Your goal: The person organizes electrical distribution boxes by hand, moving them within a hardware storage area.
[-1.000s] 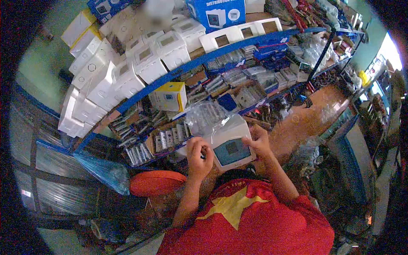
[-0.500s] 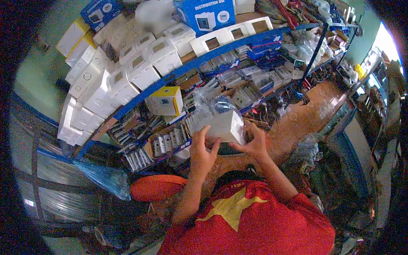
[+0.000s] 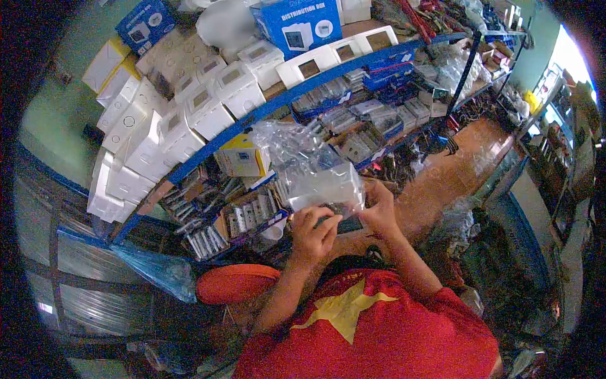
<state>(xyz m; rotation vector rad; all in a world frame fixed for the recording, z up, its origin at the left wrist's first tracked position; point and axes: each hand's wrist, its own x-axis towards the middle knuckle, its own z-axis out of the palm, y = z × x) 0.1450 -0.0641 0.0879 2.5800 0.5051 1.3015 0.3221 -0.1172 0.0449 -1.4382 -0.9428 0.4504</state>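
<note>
A white box (image 3: 327, 189) is held in front of my chest, partly inside a clear plastic bag (image 3: 293, 151) that spreads up and to the left. My left hand (image 3: 314, 234) is at the lower left of the box, its fingers curled against the underside and the bag. On the right, my right hand (image 3: 380, 208) grips the box's right end and the bag's edge, with some fingertips hidden. Just behind the bag, a yellow and white box (image 3: 242, 158) stands on the lower shelf.
A blue-edged shelf (image 3: 252, 117) holds rows of white boxes (image 3: 205, 112) and a blue distribution box carton (image 3: 302, 28). Small packaged parts (image 3: 249, 215) fill cartons below. A red round stool or lid (image 3: 235, 283) is at lower left. Cluttered racks (image 3: 558, 151) stand at right.
My left hand has moved down and curled its fingers under the box. The plastic bag has spread up and left, and now covers more of the box. The box is tilted slightly differently.
</note>
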